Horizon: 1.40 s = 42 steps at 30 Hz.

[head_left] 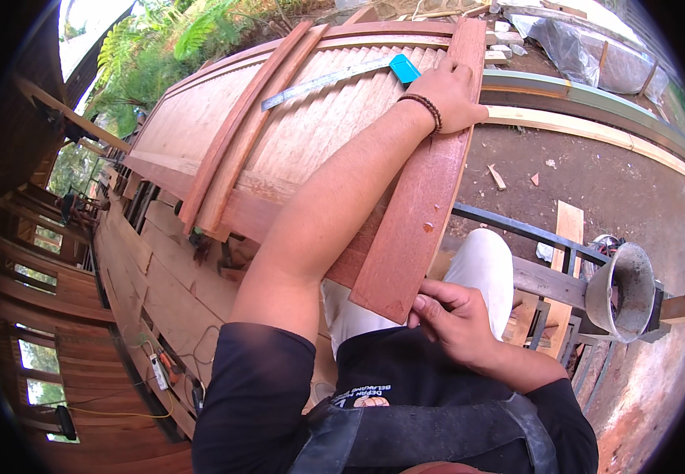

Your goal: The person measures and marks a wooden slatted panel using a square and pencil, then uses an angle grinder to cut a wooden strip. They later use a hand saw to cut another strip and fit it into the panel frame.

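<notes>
A reddish-brown wooden board [417,237] lies across the near right end of a large wooden panel [342,130]. Over its far part rests my left hand [449,99], closed on the board with the thumb over the right edge. A bracelet circles that wrist. Beside the left fingers is the teal handle of a try square [405,69]; its steel blade stretches left across the ribbed panel. My right hand [459,317] pinches the board's near right corner between thumb and fingers; part of the fingers is hidden by the wood.
Two narrow wooden strips [243,130] lie across the panel, left of my left arm. A grey bucket [619,292] stands at the right by a metal frame [532,233]. Long timbers [595,130] run beyond it. A power strip [158,371] with cables is at lower left.
</notes>
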Each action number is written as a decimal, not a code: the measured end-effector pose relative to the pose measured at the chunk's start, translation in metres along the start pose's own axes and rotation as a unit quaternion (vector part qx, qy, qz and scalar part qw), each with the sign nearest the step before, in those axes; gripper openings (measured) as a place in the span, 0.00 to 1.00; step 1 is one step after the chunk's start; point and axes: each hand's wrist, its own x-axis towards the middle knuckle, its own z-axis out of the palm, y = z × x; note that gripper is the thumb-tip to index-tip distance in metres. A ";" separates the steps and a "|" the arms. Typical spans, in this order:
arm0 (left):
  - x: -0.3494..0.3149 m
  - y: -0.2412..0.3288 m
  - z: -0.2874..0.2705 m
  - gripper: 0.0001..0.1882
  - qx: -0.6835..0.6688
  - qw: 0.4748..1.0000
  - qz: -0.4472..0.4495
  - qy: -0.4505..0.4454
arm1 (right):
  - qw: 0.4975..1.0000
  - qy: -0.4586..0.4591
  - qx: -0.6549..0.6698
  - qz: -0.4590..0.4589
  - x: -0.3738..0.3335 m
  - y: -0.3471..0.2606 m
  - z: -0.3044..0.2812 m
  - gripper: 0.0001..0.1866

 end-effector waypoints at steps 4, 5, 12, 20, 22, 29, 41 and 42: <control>0.003 -0.002 0.001 0.40 0.015 1.000 0.002 0.003 | 1.000 -0.002 -0.017 -0.026 -0.006 0.007 -0.015 0.16; 0.004 -0.002 0.000 0.40 0.019 1.000 0.011 0.006 | 0.999 -0.006 -0.010 -0.032 -0.009 0.009 -0.019 0.15; 0.007 -0.003 0.002 0.41 0.023 0.999 0.027 0.012 | 0.992 -0.081 -0.083 -0.044 -0.033 0.008 -0.047 0.14; -0.002 -0.007 -0.004 0.39 -0.014 1.000 0.004 -0.002 | 0.984 -0.159 0.000 -0.075 -0.044 0.005 -0.083 0.13; -0.005 -0.001 -0.011 0.40 0.009 0.999 -0.028 -0.014 | 0.988 -0.042 0.067 -0.133 -0.035 0.013 -0.094 0.13; -0.033 0.025 -0.055 0.39 0.065 0.984 -0.082 -0.144 | 0.954 0.062 -0.023 -0.293 -0.023 -0.029 -0.107 0.14; -0.036 -0.085 -0.080 0.16 -0.226 0.948 -0.177 -0.141 | 0.923 0.030 0.001 -0.385 -0.032 -0.036 -0.093 0.13; -0.033 -0.081 -0.078 0.16 -0.235 0.944 -0.175 -0.149 | 0.908 0.024 -0.022 -0.417 -0.034 -0.044 -0.094 0.13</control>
